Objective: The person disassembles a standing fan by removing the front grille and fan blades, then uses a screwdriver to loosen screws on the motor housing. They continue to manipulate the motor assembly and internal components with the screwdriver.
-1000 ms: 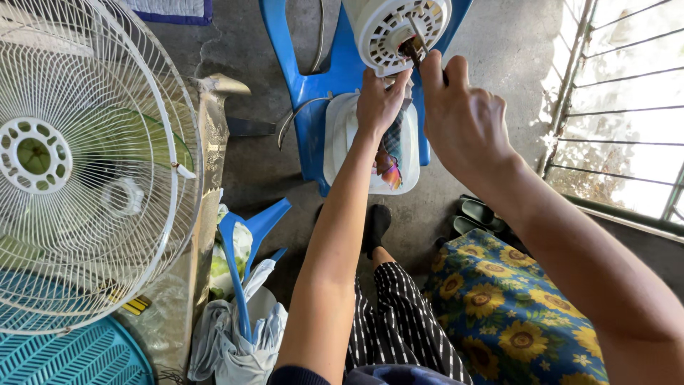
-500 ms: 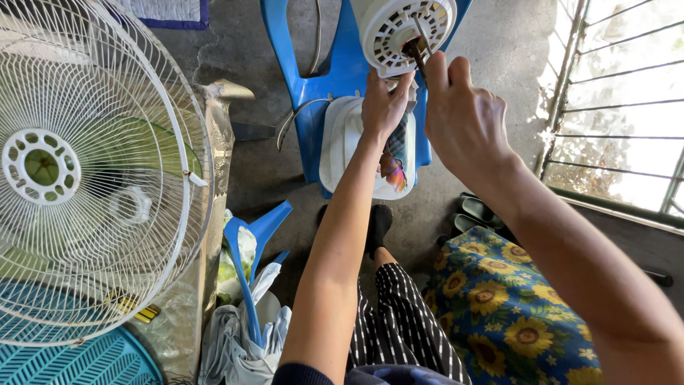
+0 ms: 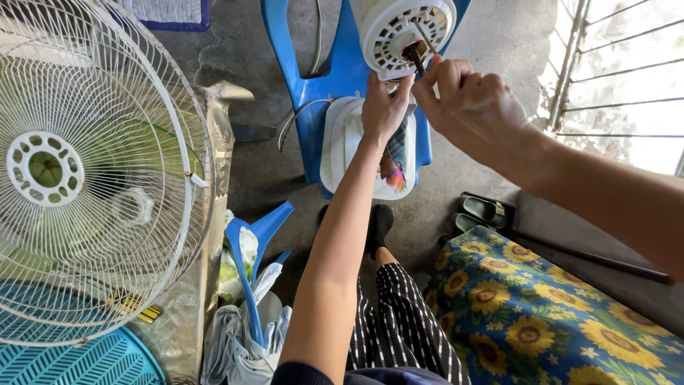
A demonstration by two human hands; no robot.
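A white round fan motor housing (image 3: pixel 402 28) with vent slots faces me at the top of the head view, on a blue stand (image 3: pixel 335 64). A dark shaft (image 3: pixel 415 53) sticks out of its middle. My left hand (image 3: pixel 385 107) reaches up and grips the housing from below, at its neck. My right hand (image 3: pixel 474 107) comes in from the right, its thumb and fingertips pinched on the dark shaft end. Below the housing the white fan body (image 3: pixel 342 142) lies on the blue stand, partly hidden by my left forearm.
A large white fan grille (image 3: pixel 92 164) stands at the left over a teal basket (image 3: pixel 71 363). A blue plastic piece (image 3: pixel 249 242) and crumpled bags lie beside it. A sunflower cloth (image 3: pixel 541 314), dark sandals (image 3: pixel 484 210) and a window grille (image 3: pixel 620 71) are at the right.
Both hands have stayed at the motor housing; my right fingers have shifted slightly on the shaft. The view has drifted a little, so the grille sits lower and further right.
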